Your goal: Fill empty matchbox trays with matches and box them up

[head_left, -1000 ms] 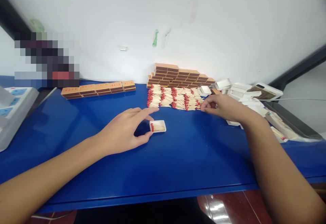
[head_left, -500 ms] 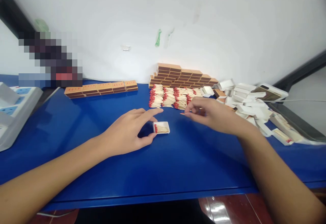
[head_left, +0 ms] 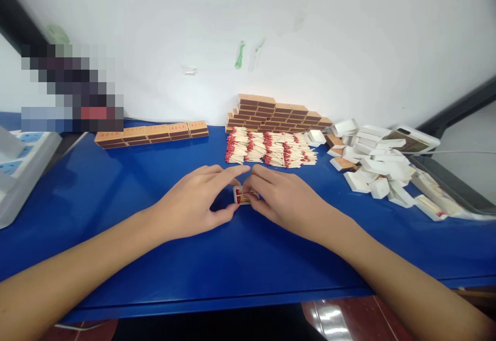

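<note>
A small white matchbox tray [head_left: 239, 196] with red-tipped matches in it lies on the blue table [head_left: 232, 258]. My left hand [head_left: 194, 201] grips the tray's left end between thumb and forefinger. My right hand [head_left: 279, 197] covers the tray's right side, its fingers pinched together on matches over the tray. Just behind the hands lies a large pile of loose matches [head_left: 271, 149], red heads mostly to the left.
Closed orange matchboxes are stacked [head_left: 277, 112] against the white wall, and a row of them [head_left: 151, 133] lies at the back left. A heap of empty white trays [head_left: 372, 160] sits on the right. A white power strip [head_left: 19, 170] is at the left edge.
My right hand left the match pile with a pinch of matches and came left and toward me onto the tray. My left hand stayed on the tray.
</note>
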Demonstrator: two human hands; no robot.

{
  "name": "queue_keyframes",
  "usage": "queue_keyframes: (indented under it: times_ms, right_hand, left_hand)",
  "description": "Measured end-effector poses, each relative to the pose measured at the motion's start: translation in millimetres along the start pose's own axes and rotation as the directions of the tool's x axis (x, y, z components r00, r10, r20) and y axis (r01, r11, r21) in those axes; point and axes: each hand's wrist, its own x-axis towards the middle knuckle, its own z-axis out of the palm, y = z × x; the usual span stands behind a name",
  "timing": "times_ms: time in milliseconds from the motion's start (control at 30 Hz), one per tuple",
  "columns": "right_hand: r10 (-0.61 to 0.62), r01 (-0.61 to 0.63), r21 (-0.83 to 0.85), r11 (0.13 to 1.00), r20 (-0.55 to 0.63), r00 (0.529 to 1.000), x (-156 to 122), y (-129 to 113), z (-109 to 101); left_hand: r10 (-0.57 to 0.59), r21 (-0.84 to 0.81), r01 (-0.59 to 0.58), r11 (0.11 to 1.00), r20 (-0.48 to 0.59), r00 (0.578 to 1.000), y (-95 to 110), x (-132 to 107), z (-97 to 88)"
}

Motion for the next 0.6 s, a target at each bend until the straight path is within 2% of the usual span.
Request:
queue_keyframes:
  times_ms: [100, 200, 300, 367, 467, 600]
  right_hand:
    - [0.011, -0.012, 0.114, 0.993, 0.003, 1.000, 1, -1, 1]
    - [0.041, -0.031, 0.214, 0.976, -0.042, 0.998, -3, 11, -7]
    - [0.129, -0.100, 0.192, 0.976, -0.144, 0.981, -12, 42, -24]
    - [0.225, -0.209, 0.101, 0.973, -0.179, 0.958, -22, 69, -35]
    - [0.389, -0.388, 0.028, 0.921, -0.094, 0.916, -38, 110, -47]
    - [0.499, -0.501, 0.012, 0.865, 0.075, 0.863, -51, 141, -48]
  left_hand:
    - [-0.008, 0.001, 0.008, 1.000, -0.004, 1.000, 0, 0, -0.9]
    - [-0.021, -0.005, 0.021, 1.000, 0.002, 1.000, 0, -1, -1.9]
    - [-0.031, -0.006, 0.031, 0.999, 0.012, 0.999, 0, -1, -3.1]
    - [-0.038, -0.003, 0.038, 0.999, 0.018, 0.999, 0, -1, -3.9]
    - [-0.048, -0.005, 0.048, 0.999, 0.028, 0.998, -1, -2, -4.9]
    - [-0.044, -0.008, 0.045, 0.999, 0.023, 0.999, -2, -2, -5.7]
